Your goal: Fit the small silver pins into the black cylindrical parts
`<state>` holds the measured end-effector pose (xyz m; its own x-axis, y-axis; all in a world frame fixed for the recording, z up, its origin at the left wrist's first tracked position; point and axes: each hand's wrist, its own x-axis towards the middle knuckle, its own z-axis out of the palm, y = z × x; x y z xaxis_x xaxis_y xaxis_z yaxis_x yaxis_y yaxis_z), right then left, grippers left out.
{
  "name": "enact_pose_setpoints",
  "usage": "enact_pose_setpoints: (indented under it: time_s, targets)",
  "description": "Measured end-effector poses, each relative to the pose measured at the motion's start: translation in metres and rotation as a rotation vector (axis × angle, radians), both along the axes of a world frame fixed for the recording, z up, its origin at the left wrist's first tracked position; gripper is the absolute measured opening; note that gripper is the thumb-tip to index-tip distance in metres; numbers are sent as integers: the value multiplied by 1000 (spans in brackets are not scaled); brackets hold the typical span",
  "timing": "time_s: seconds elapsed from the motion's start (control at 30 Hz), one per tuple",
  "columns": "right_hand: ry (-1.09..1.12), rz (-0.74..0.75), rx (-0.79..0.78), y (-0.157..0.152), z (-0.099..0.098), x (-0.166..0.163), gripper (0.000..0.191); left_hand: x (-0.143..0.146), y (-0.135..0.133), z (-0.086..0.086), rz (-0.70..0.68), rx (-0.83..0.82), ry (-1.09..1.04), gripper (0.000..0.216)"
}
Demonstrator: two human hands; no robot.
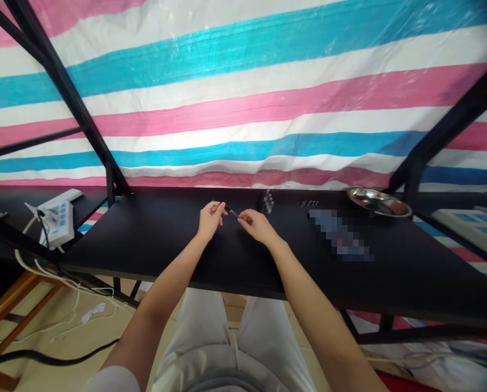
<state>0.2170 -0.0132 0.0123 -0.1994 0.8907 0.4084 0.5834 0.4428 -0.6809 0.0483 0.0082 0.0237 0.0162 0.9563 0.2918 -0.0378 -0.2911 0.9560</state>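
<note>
My left hand (211, 219) and my right hand (257, 224) come close together above the black table. Between them runs a slim pen-like stick (231, 212), dark toward the left and clearer toward the right. The fingers of my left hand pinch its dark end, while my right thumb and fingers grip the other end. Its exact kind is too small to make out. Just beyond my right hand lies a small group of clear, tube-like pieces (268, 202), with something dark beside them. Farther right are several tiny shiny parts (309, 203).
A round metal dish (379, 202) rests at the back right of the black table (145, 239). Nearer lies a pixelated flat object (341, 235). A white power strip (59, 223) with cables is at the left. Black frame posts (69, 92) flank a striped sheet (243, 109).
</note>
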Motion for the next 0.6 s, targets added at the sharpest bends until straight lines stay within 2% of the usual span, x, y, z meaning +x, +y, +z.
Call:
enact_pose_setpoints:
  time_s: [0.07,0.17,0.33,0.47,0.6]
  targets:
    - [-81,-14,-71,0,-3,5,8,0,0,-1,25,15,12,35]
    - [-85,-87,-173,0,-3,19,6,1,-1,-4,30,20,55,36]
    - [-87,-363,-243,2,-3,49,7,10,-2,-16,-10,39,266,34]
    - [-156,-601,-279,6,-7,62,10,27,4,-23,-49,138,549,25]
    - [-169,-679,-293,8,-13,62,16,55,12,-25,-8,157,642,21]
